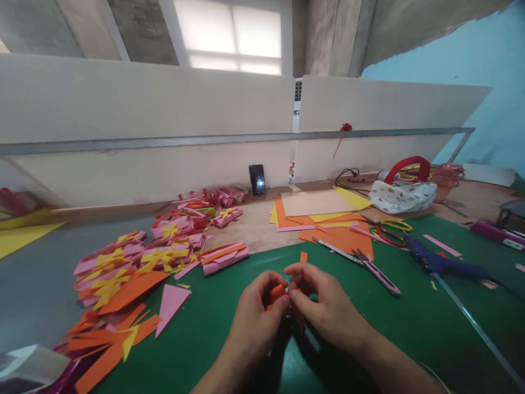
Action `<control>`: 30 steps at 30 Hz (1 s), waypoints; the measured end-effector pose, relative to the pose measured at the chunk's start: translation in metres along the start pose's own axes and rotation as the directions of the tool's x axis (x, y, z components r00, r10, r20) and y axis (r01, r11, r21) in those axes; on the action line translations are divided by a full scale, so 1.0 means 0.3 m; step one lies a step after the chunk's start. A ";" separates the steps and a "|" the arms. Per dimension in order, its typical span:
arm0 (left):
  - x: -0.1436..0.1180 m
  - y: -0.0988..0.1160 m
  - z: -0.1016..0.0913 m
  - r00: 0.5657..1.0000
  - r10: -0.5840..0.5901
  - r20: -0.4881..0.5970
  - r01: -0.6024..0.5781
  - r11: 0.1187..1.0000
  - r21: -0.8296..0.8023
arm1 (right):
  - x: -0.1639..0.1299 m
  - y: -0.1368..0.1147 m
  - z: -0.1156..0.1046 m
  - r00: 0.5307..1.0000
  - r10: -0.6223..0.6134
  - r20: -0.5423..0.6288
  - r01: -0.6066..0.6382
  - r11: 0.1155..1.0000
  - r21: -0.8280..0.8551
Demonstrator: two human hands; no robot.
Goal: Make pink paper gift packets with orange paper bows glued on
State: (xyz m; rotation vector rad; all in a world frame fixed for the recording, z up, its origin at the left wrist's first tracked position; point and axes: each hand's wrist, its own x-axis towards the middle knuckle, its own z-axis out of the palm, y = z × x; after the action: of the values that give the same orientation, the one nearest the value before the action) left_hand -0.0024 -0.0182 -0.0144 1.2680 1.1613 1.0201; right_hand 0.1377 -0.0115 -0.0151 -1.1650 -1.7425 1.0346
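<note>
Two hands meet over the green mat (213, 323) — left hand (256, 317) and right hand (324, 306) both pinching a small folded orange paper piece (279, 293) between fingertips. Judged light, thin, easily creased or torn — best held at its folded edges, lightly. Scissors (371, 268) lie nearby.

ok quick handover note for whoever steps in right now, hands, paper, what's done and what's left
Left hand and right hand: both pinch one small orange paper piece over the green mat.
Done: pink rolls with yellow bows piled at left.
Left: the orange piece is only part folded; loose orange scraps and a pink triangle lie unused.
Tools: scissors and blue glue gun at right, untouched.
</note>
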 end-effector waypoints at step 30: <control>-0.037 0.113 -0.006 0.994 0.109 0.016 -0.107 0.917 0.384 | -0.129 0.028 -0.047 0.984 0.095 -0.149 -0.046 0.951 0.305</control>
State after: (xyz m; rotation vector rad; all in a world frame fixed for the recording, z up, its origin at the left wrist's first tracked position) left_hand -0.0040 -0.0268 0.0204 1.6547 1.3522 0.9002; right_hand 0.1638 -0.0434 -0.0241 -1.0891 -1.3689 1.1681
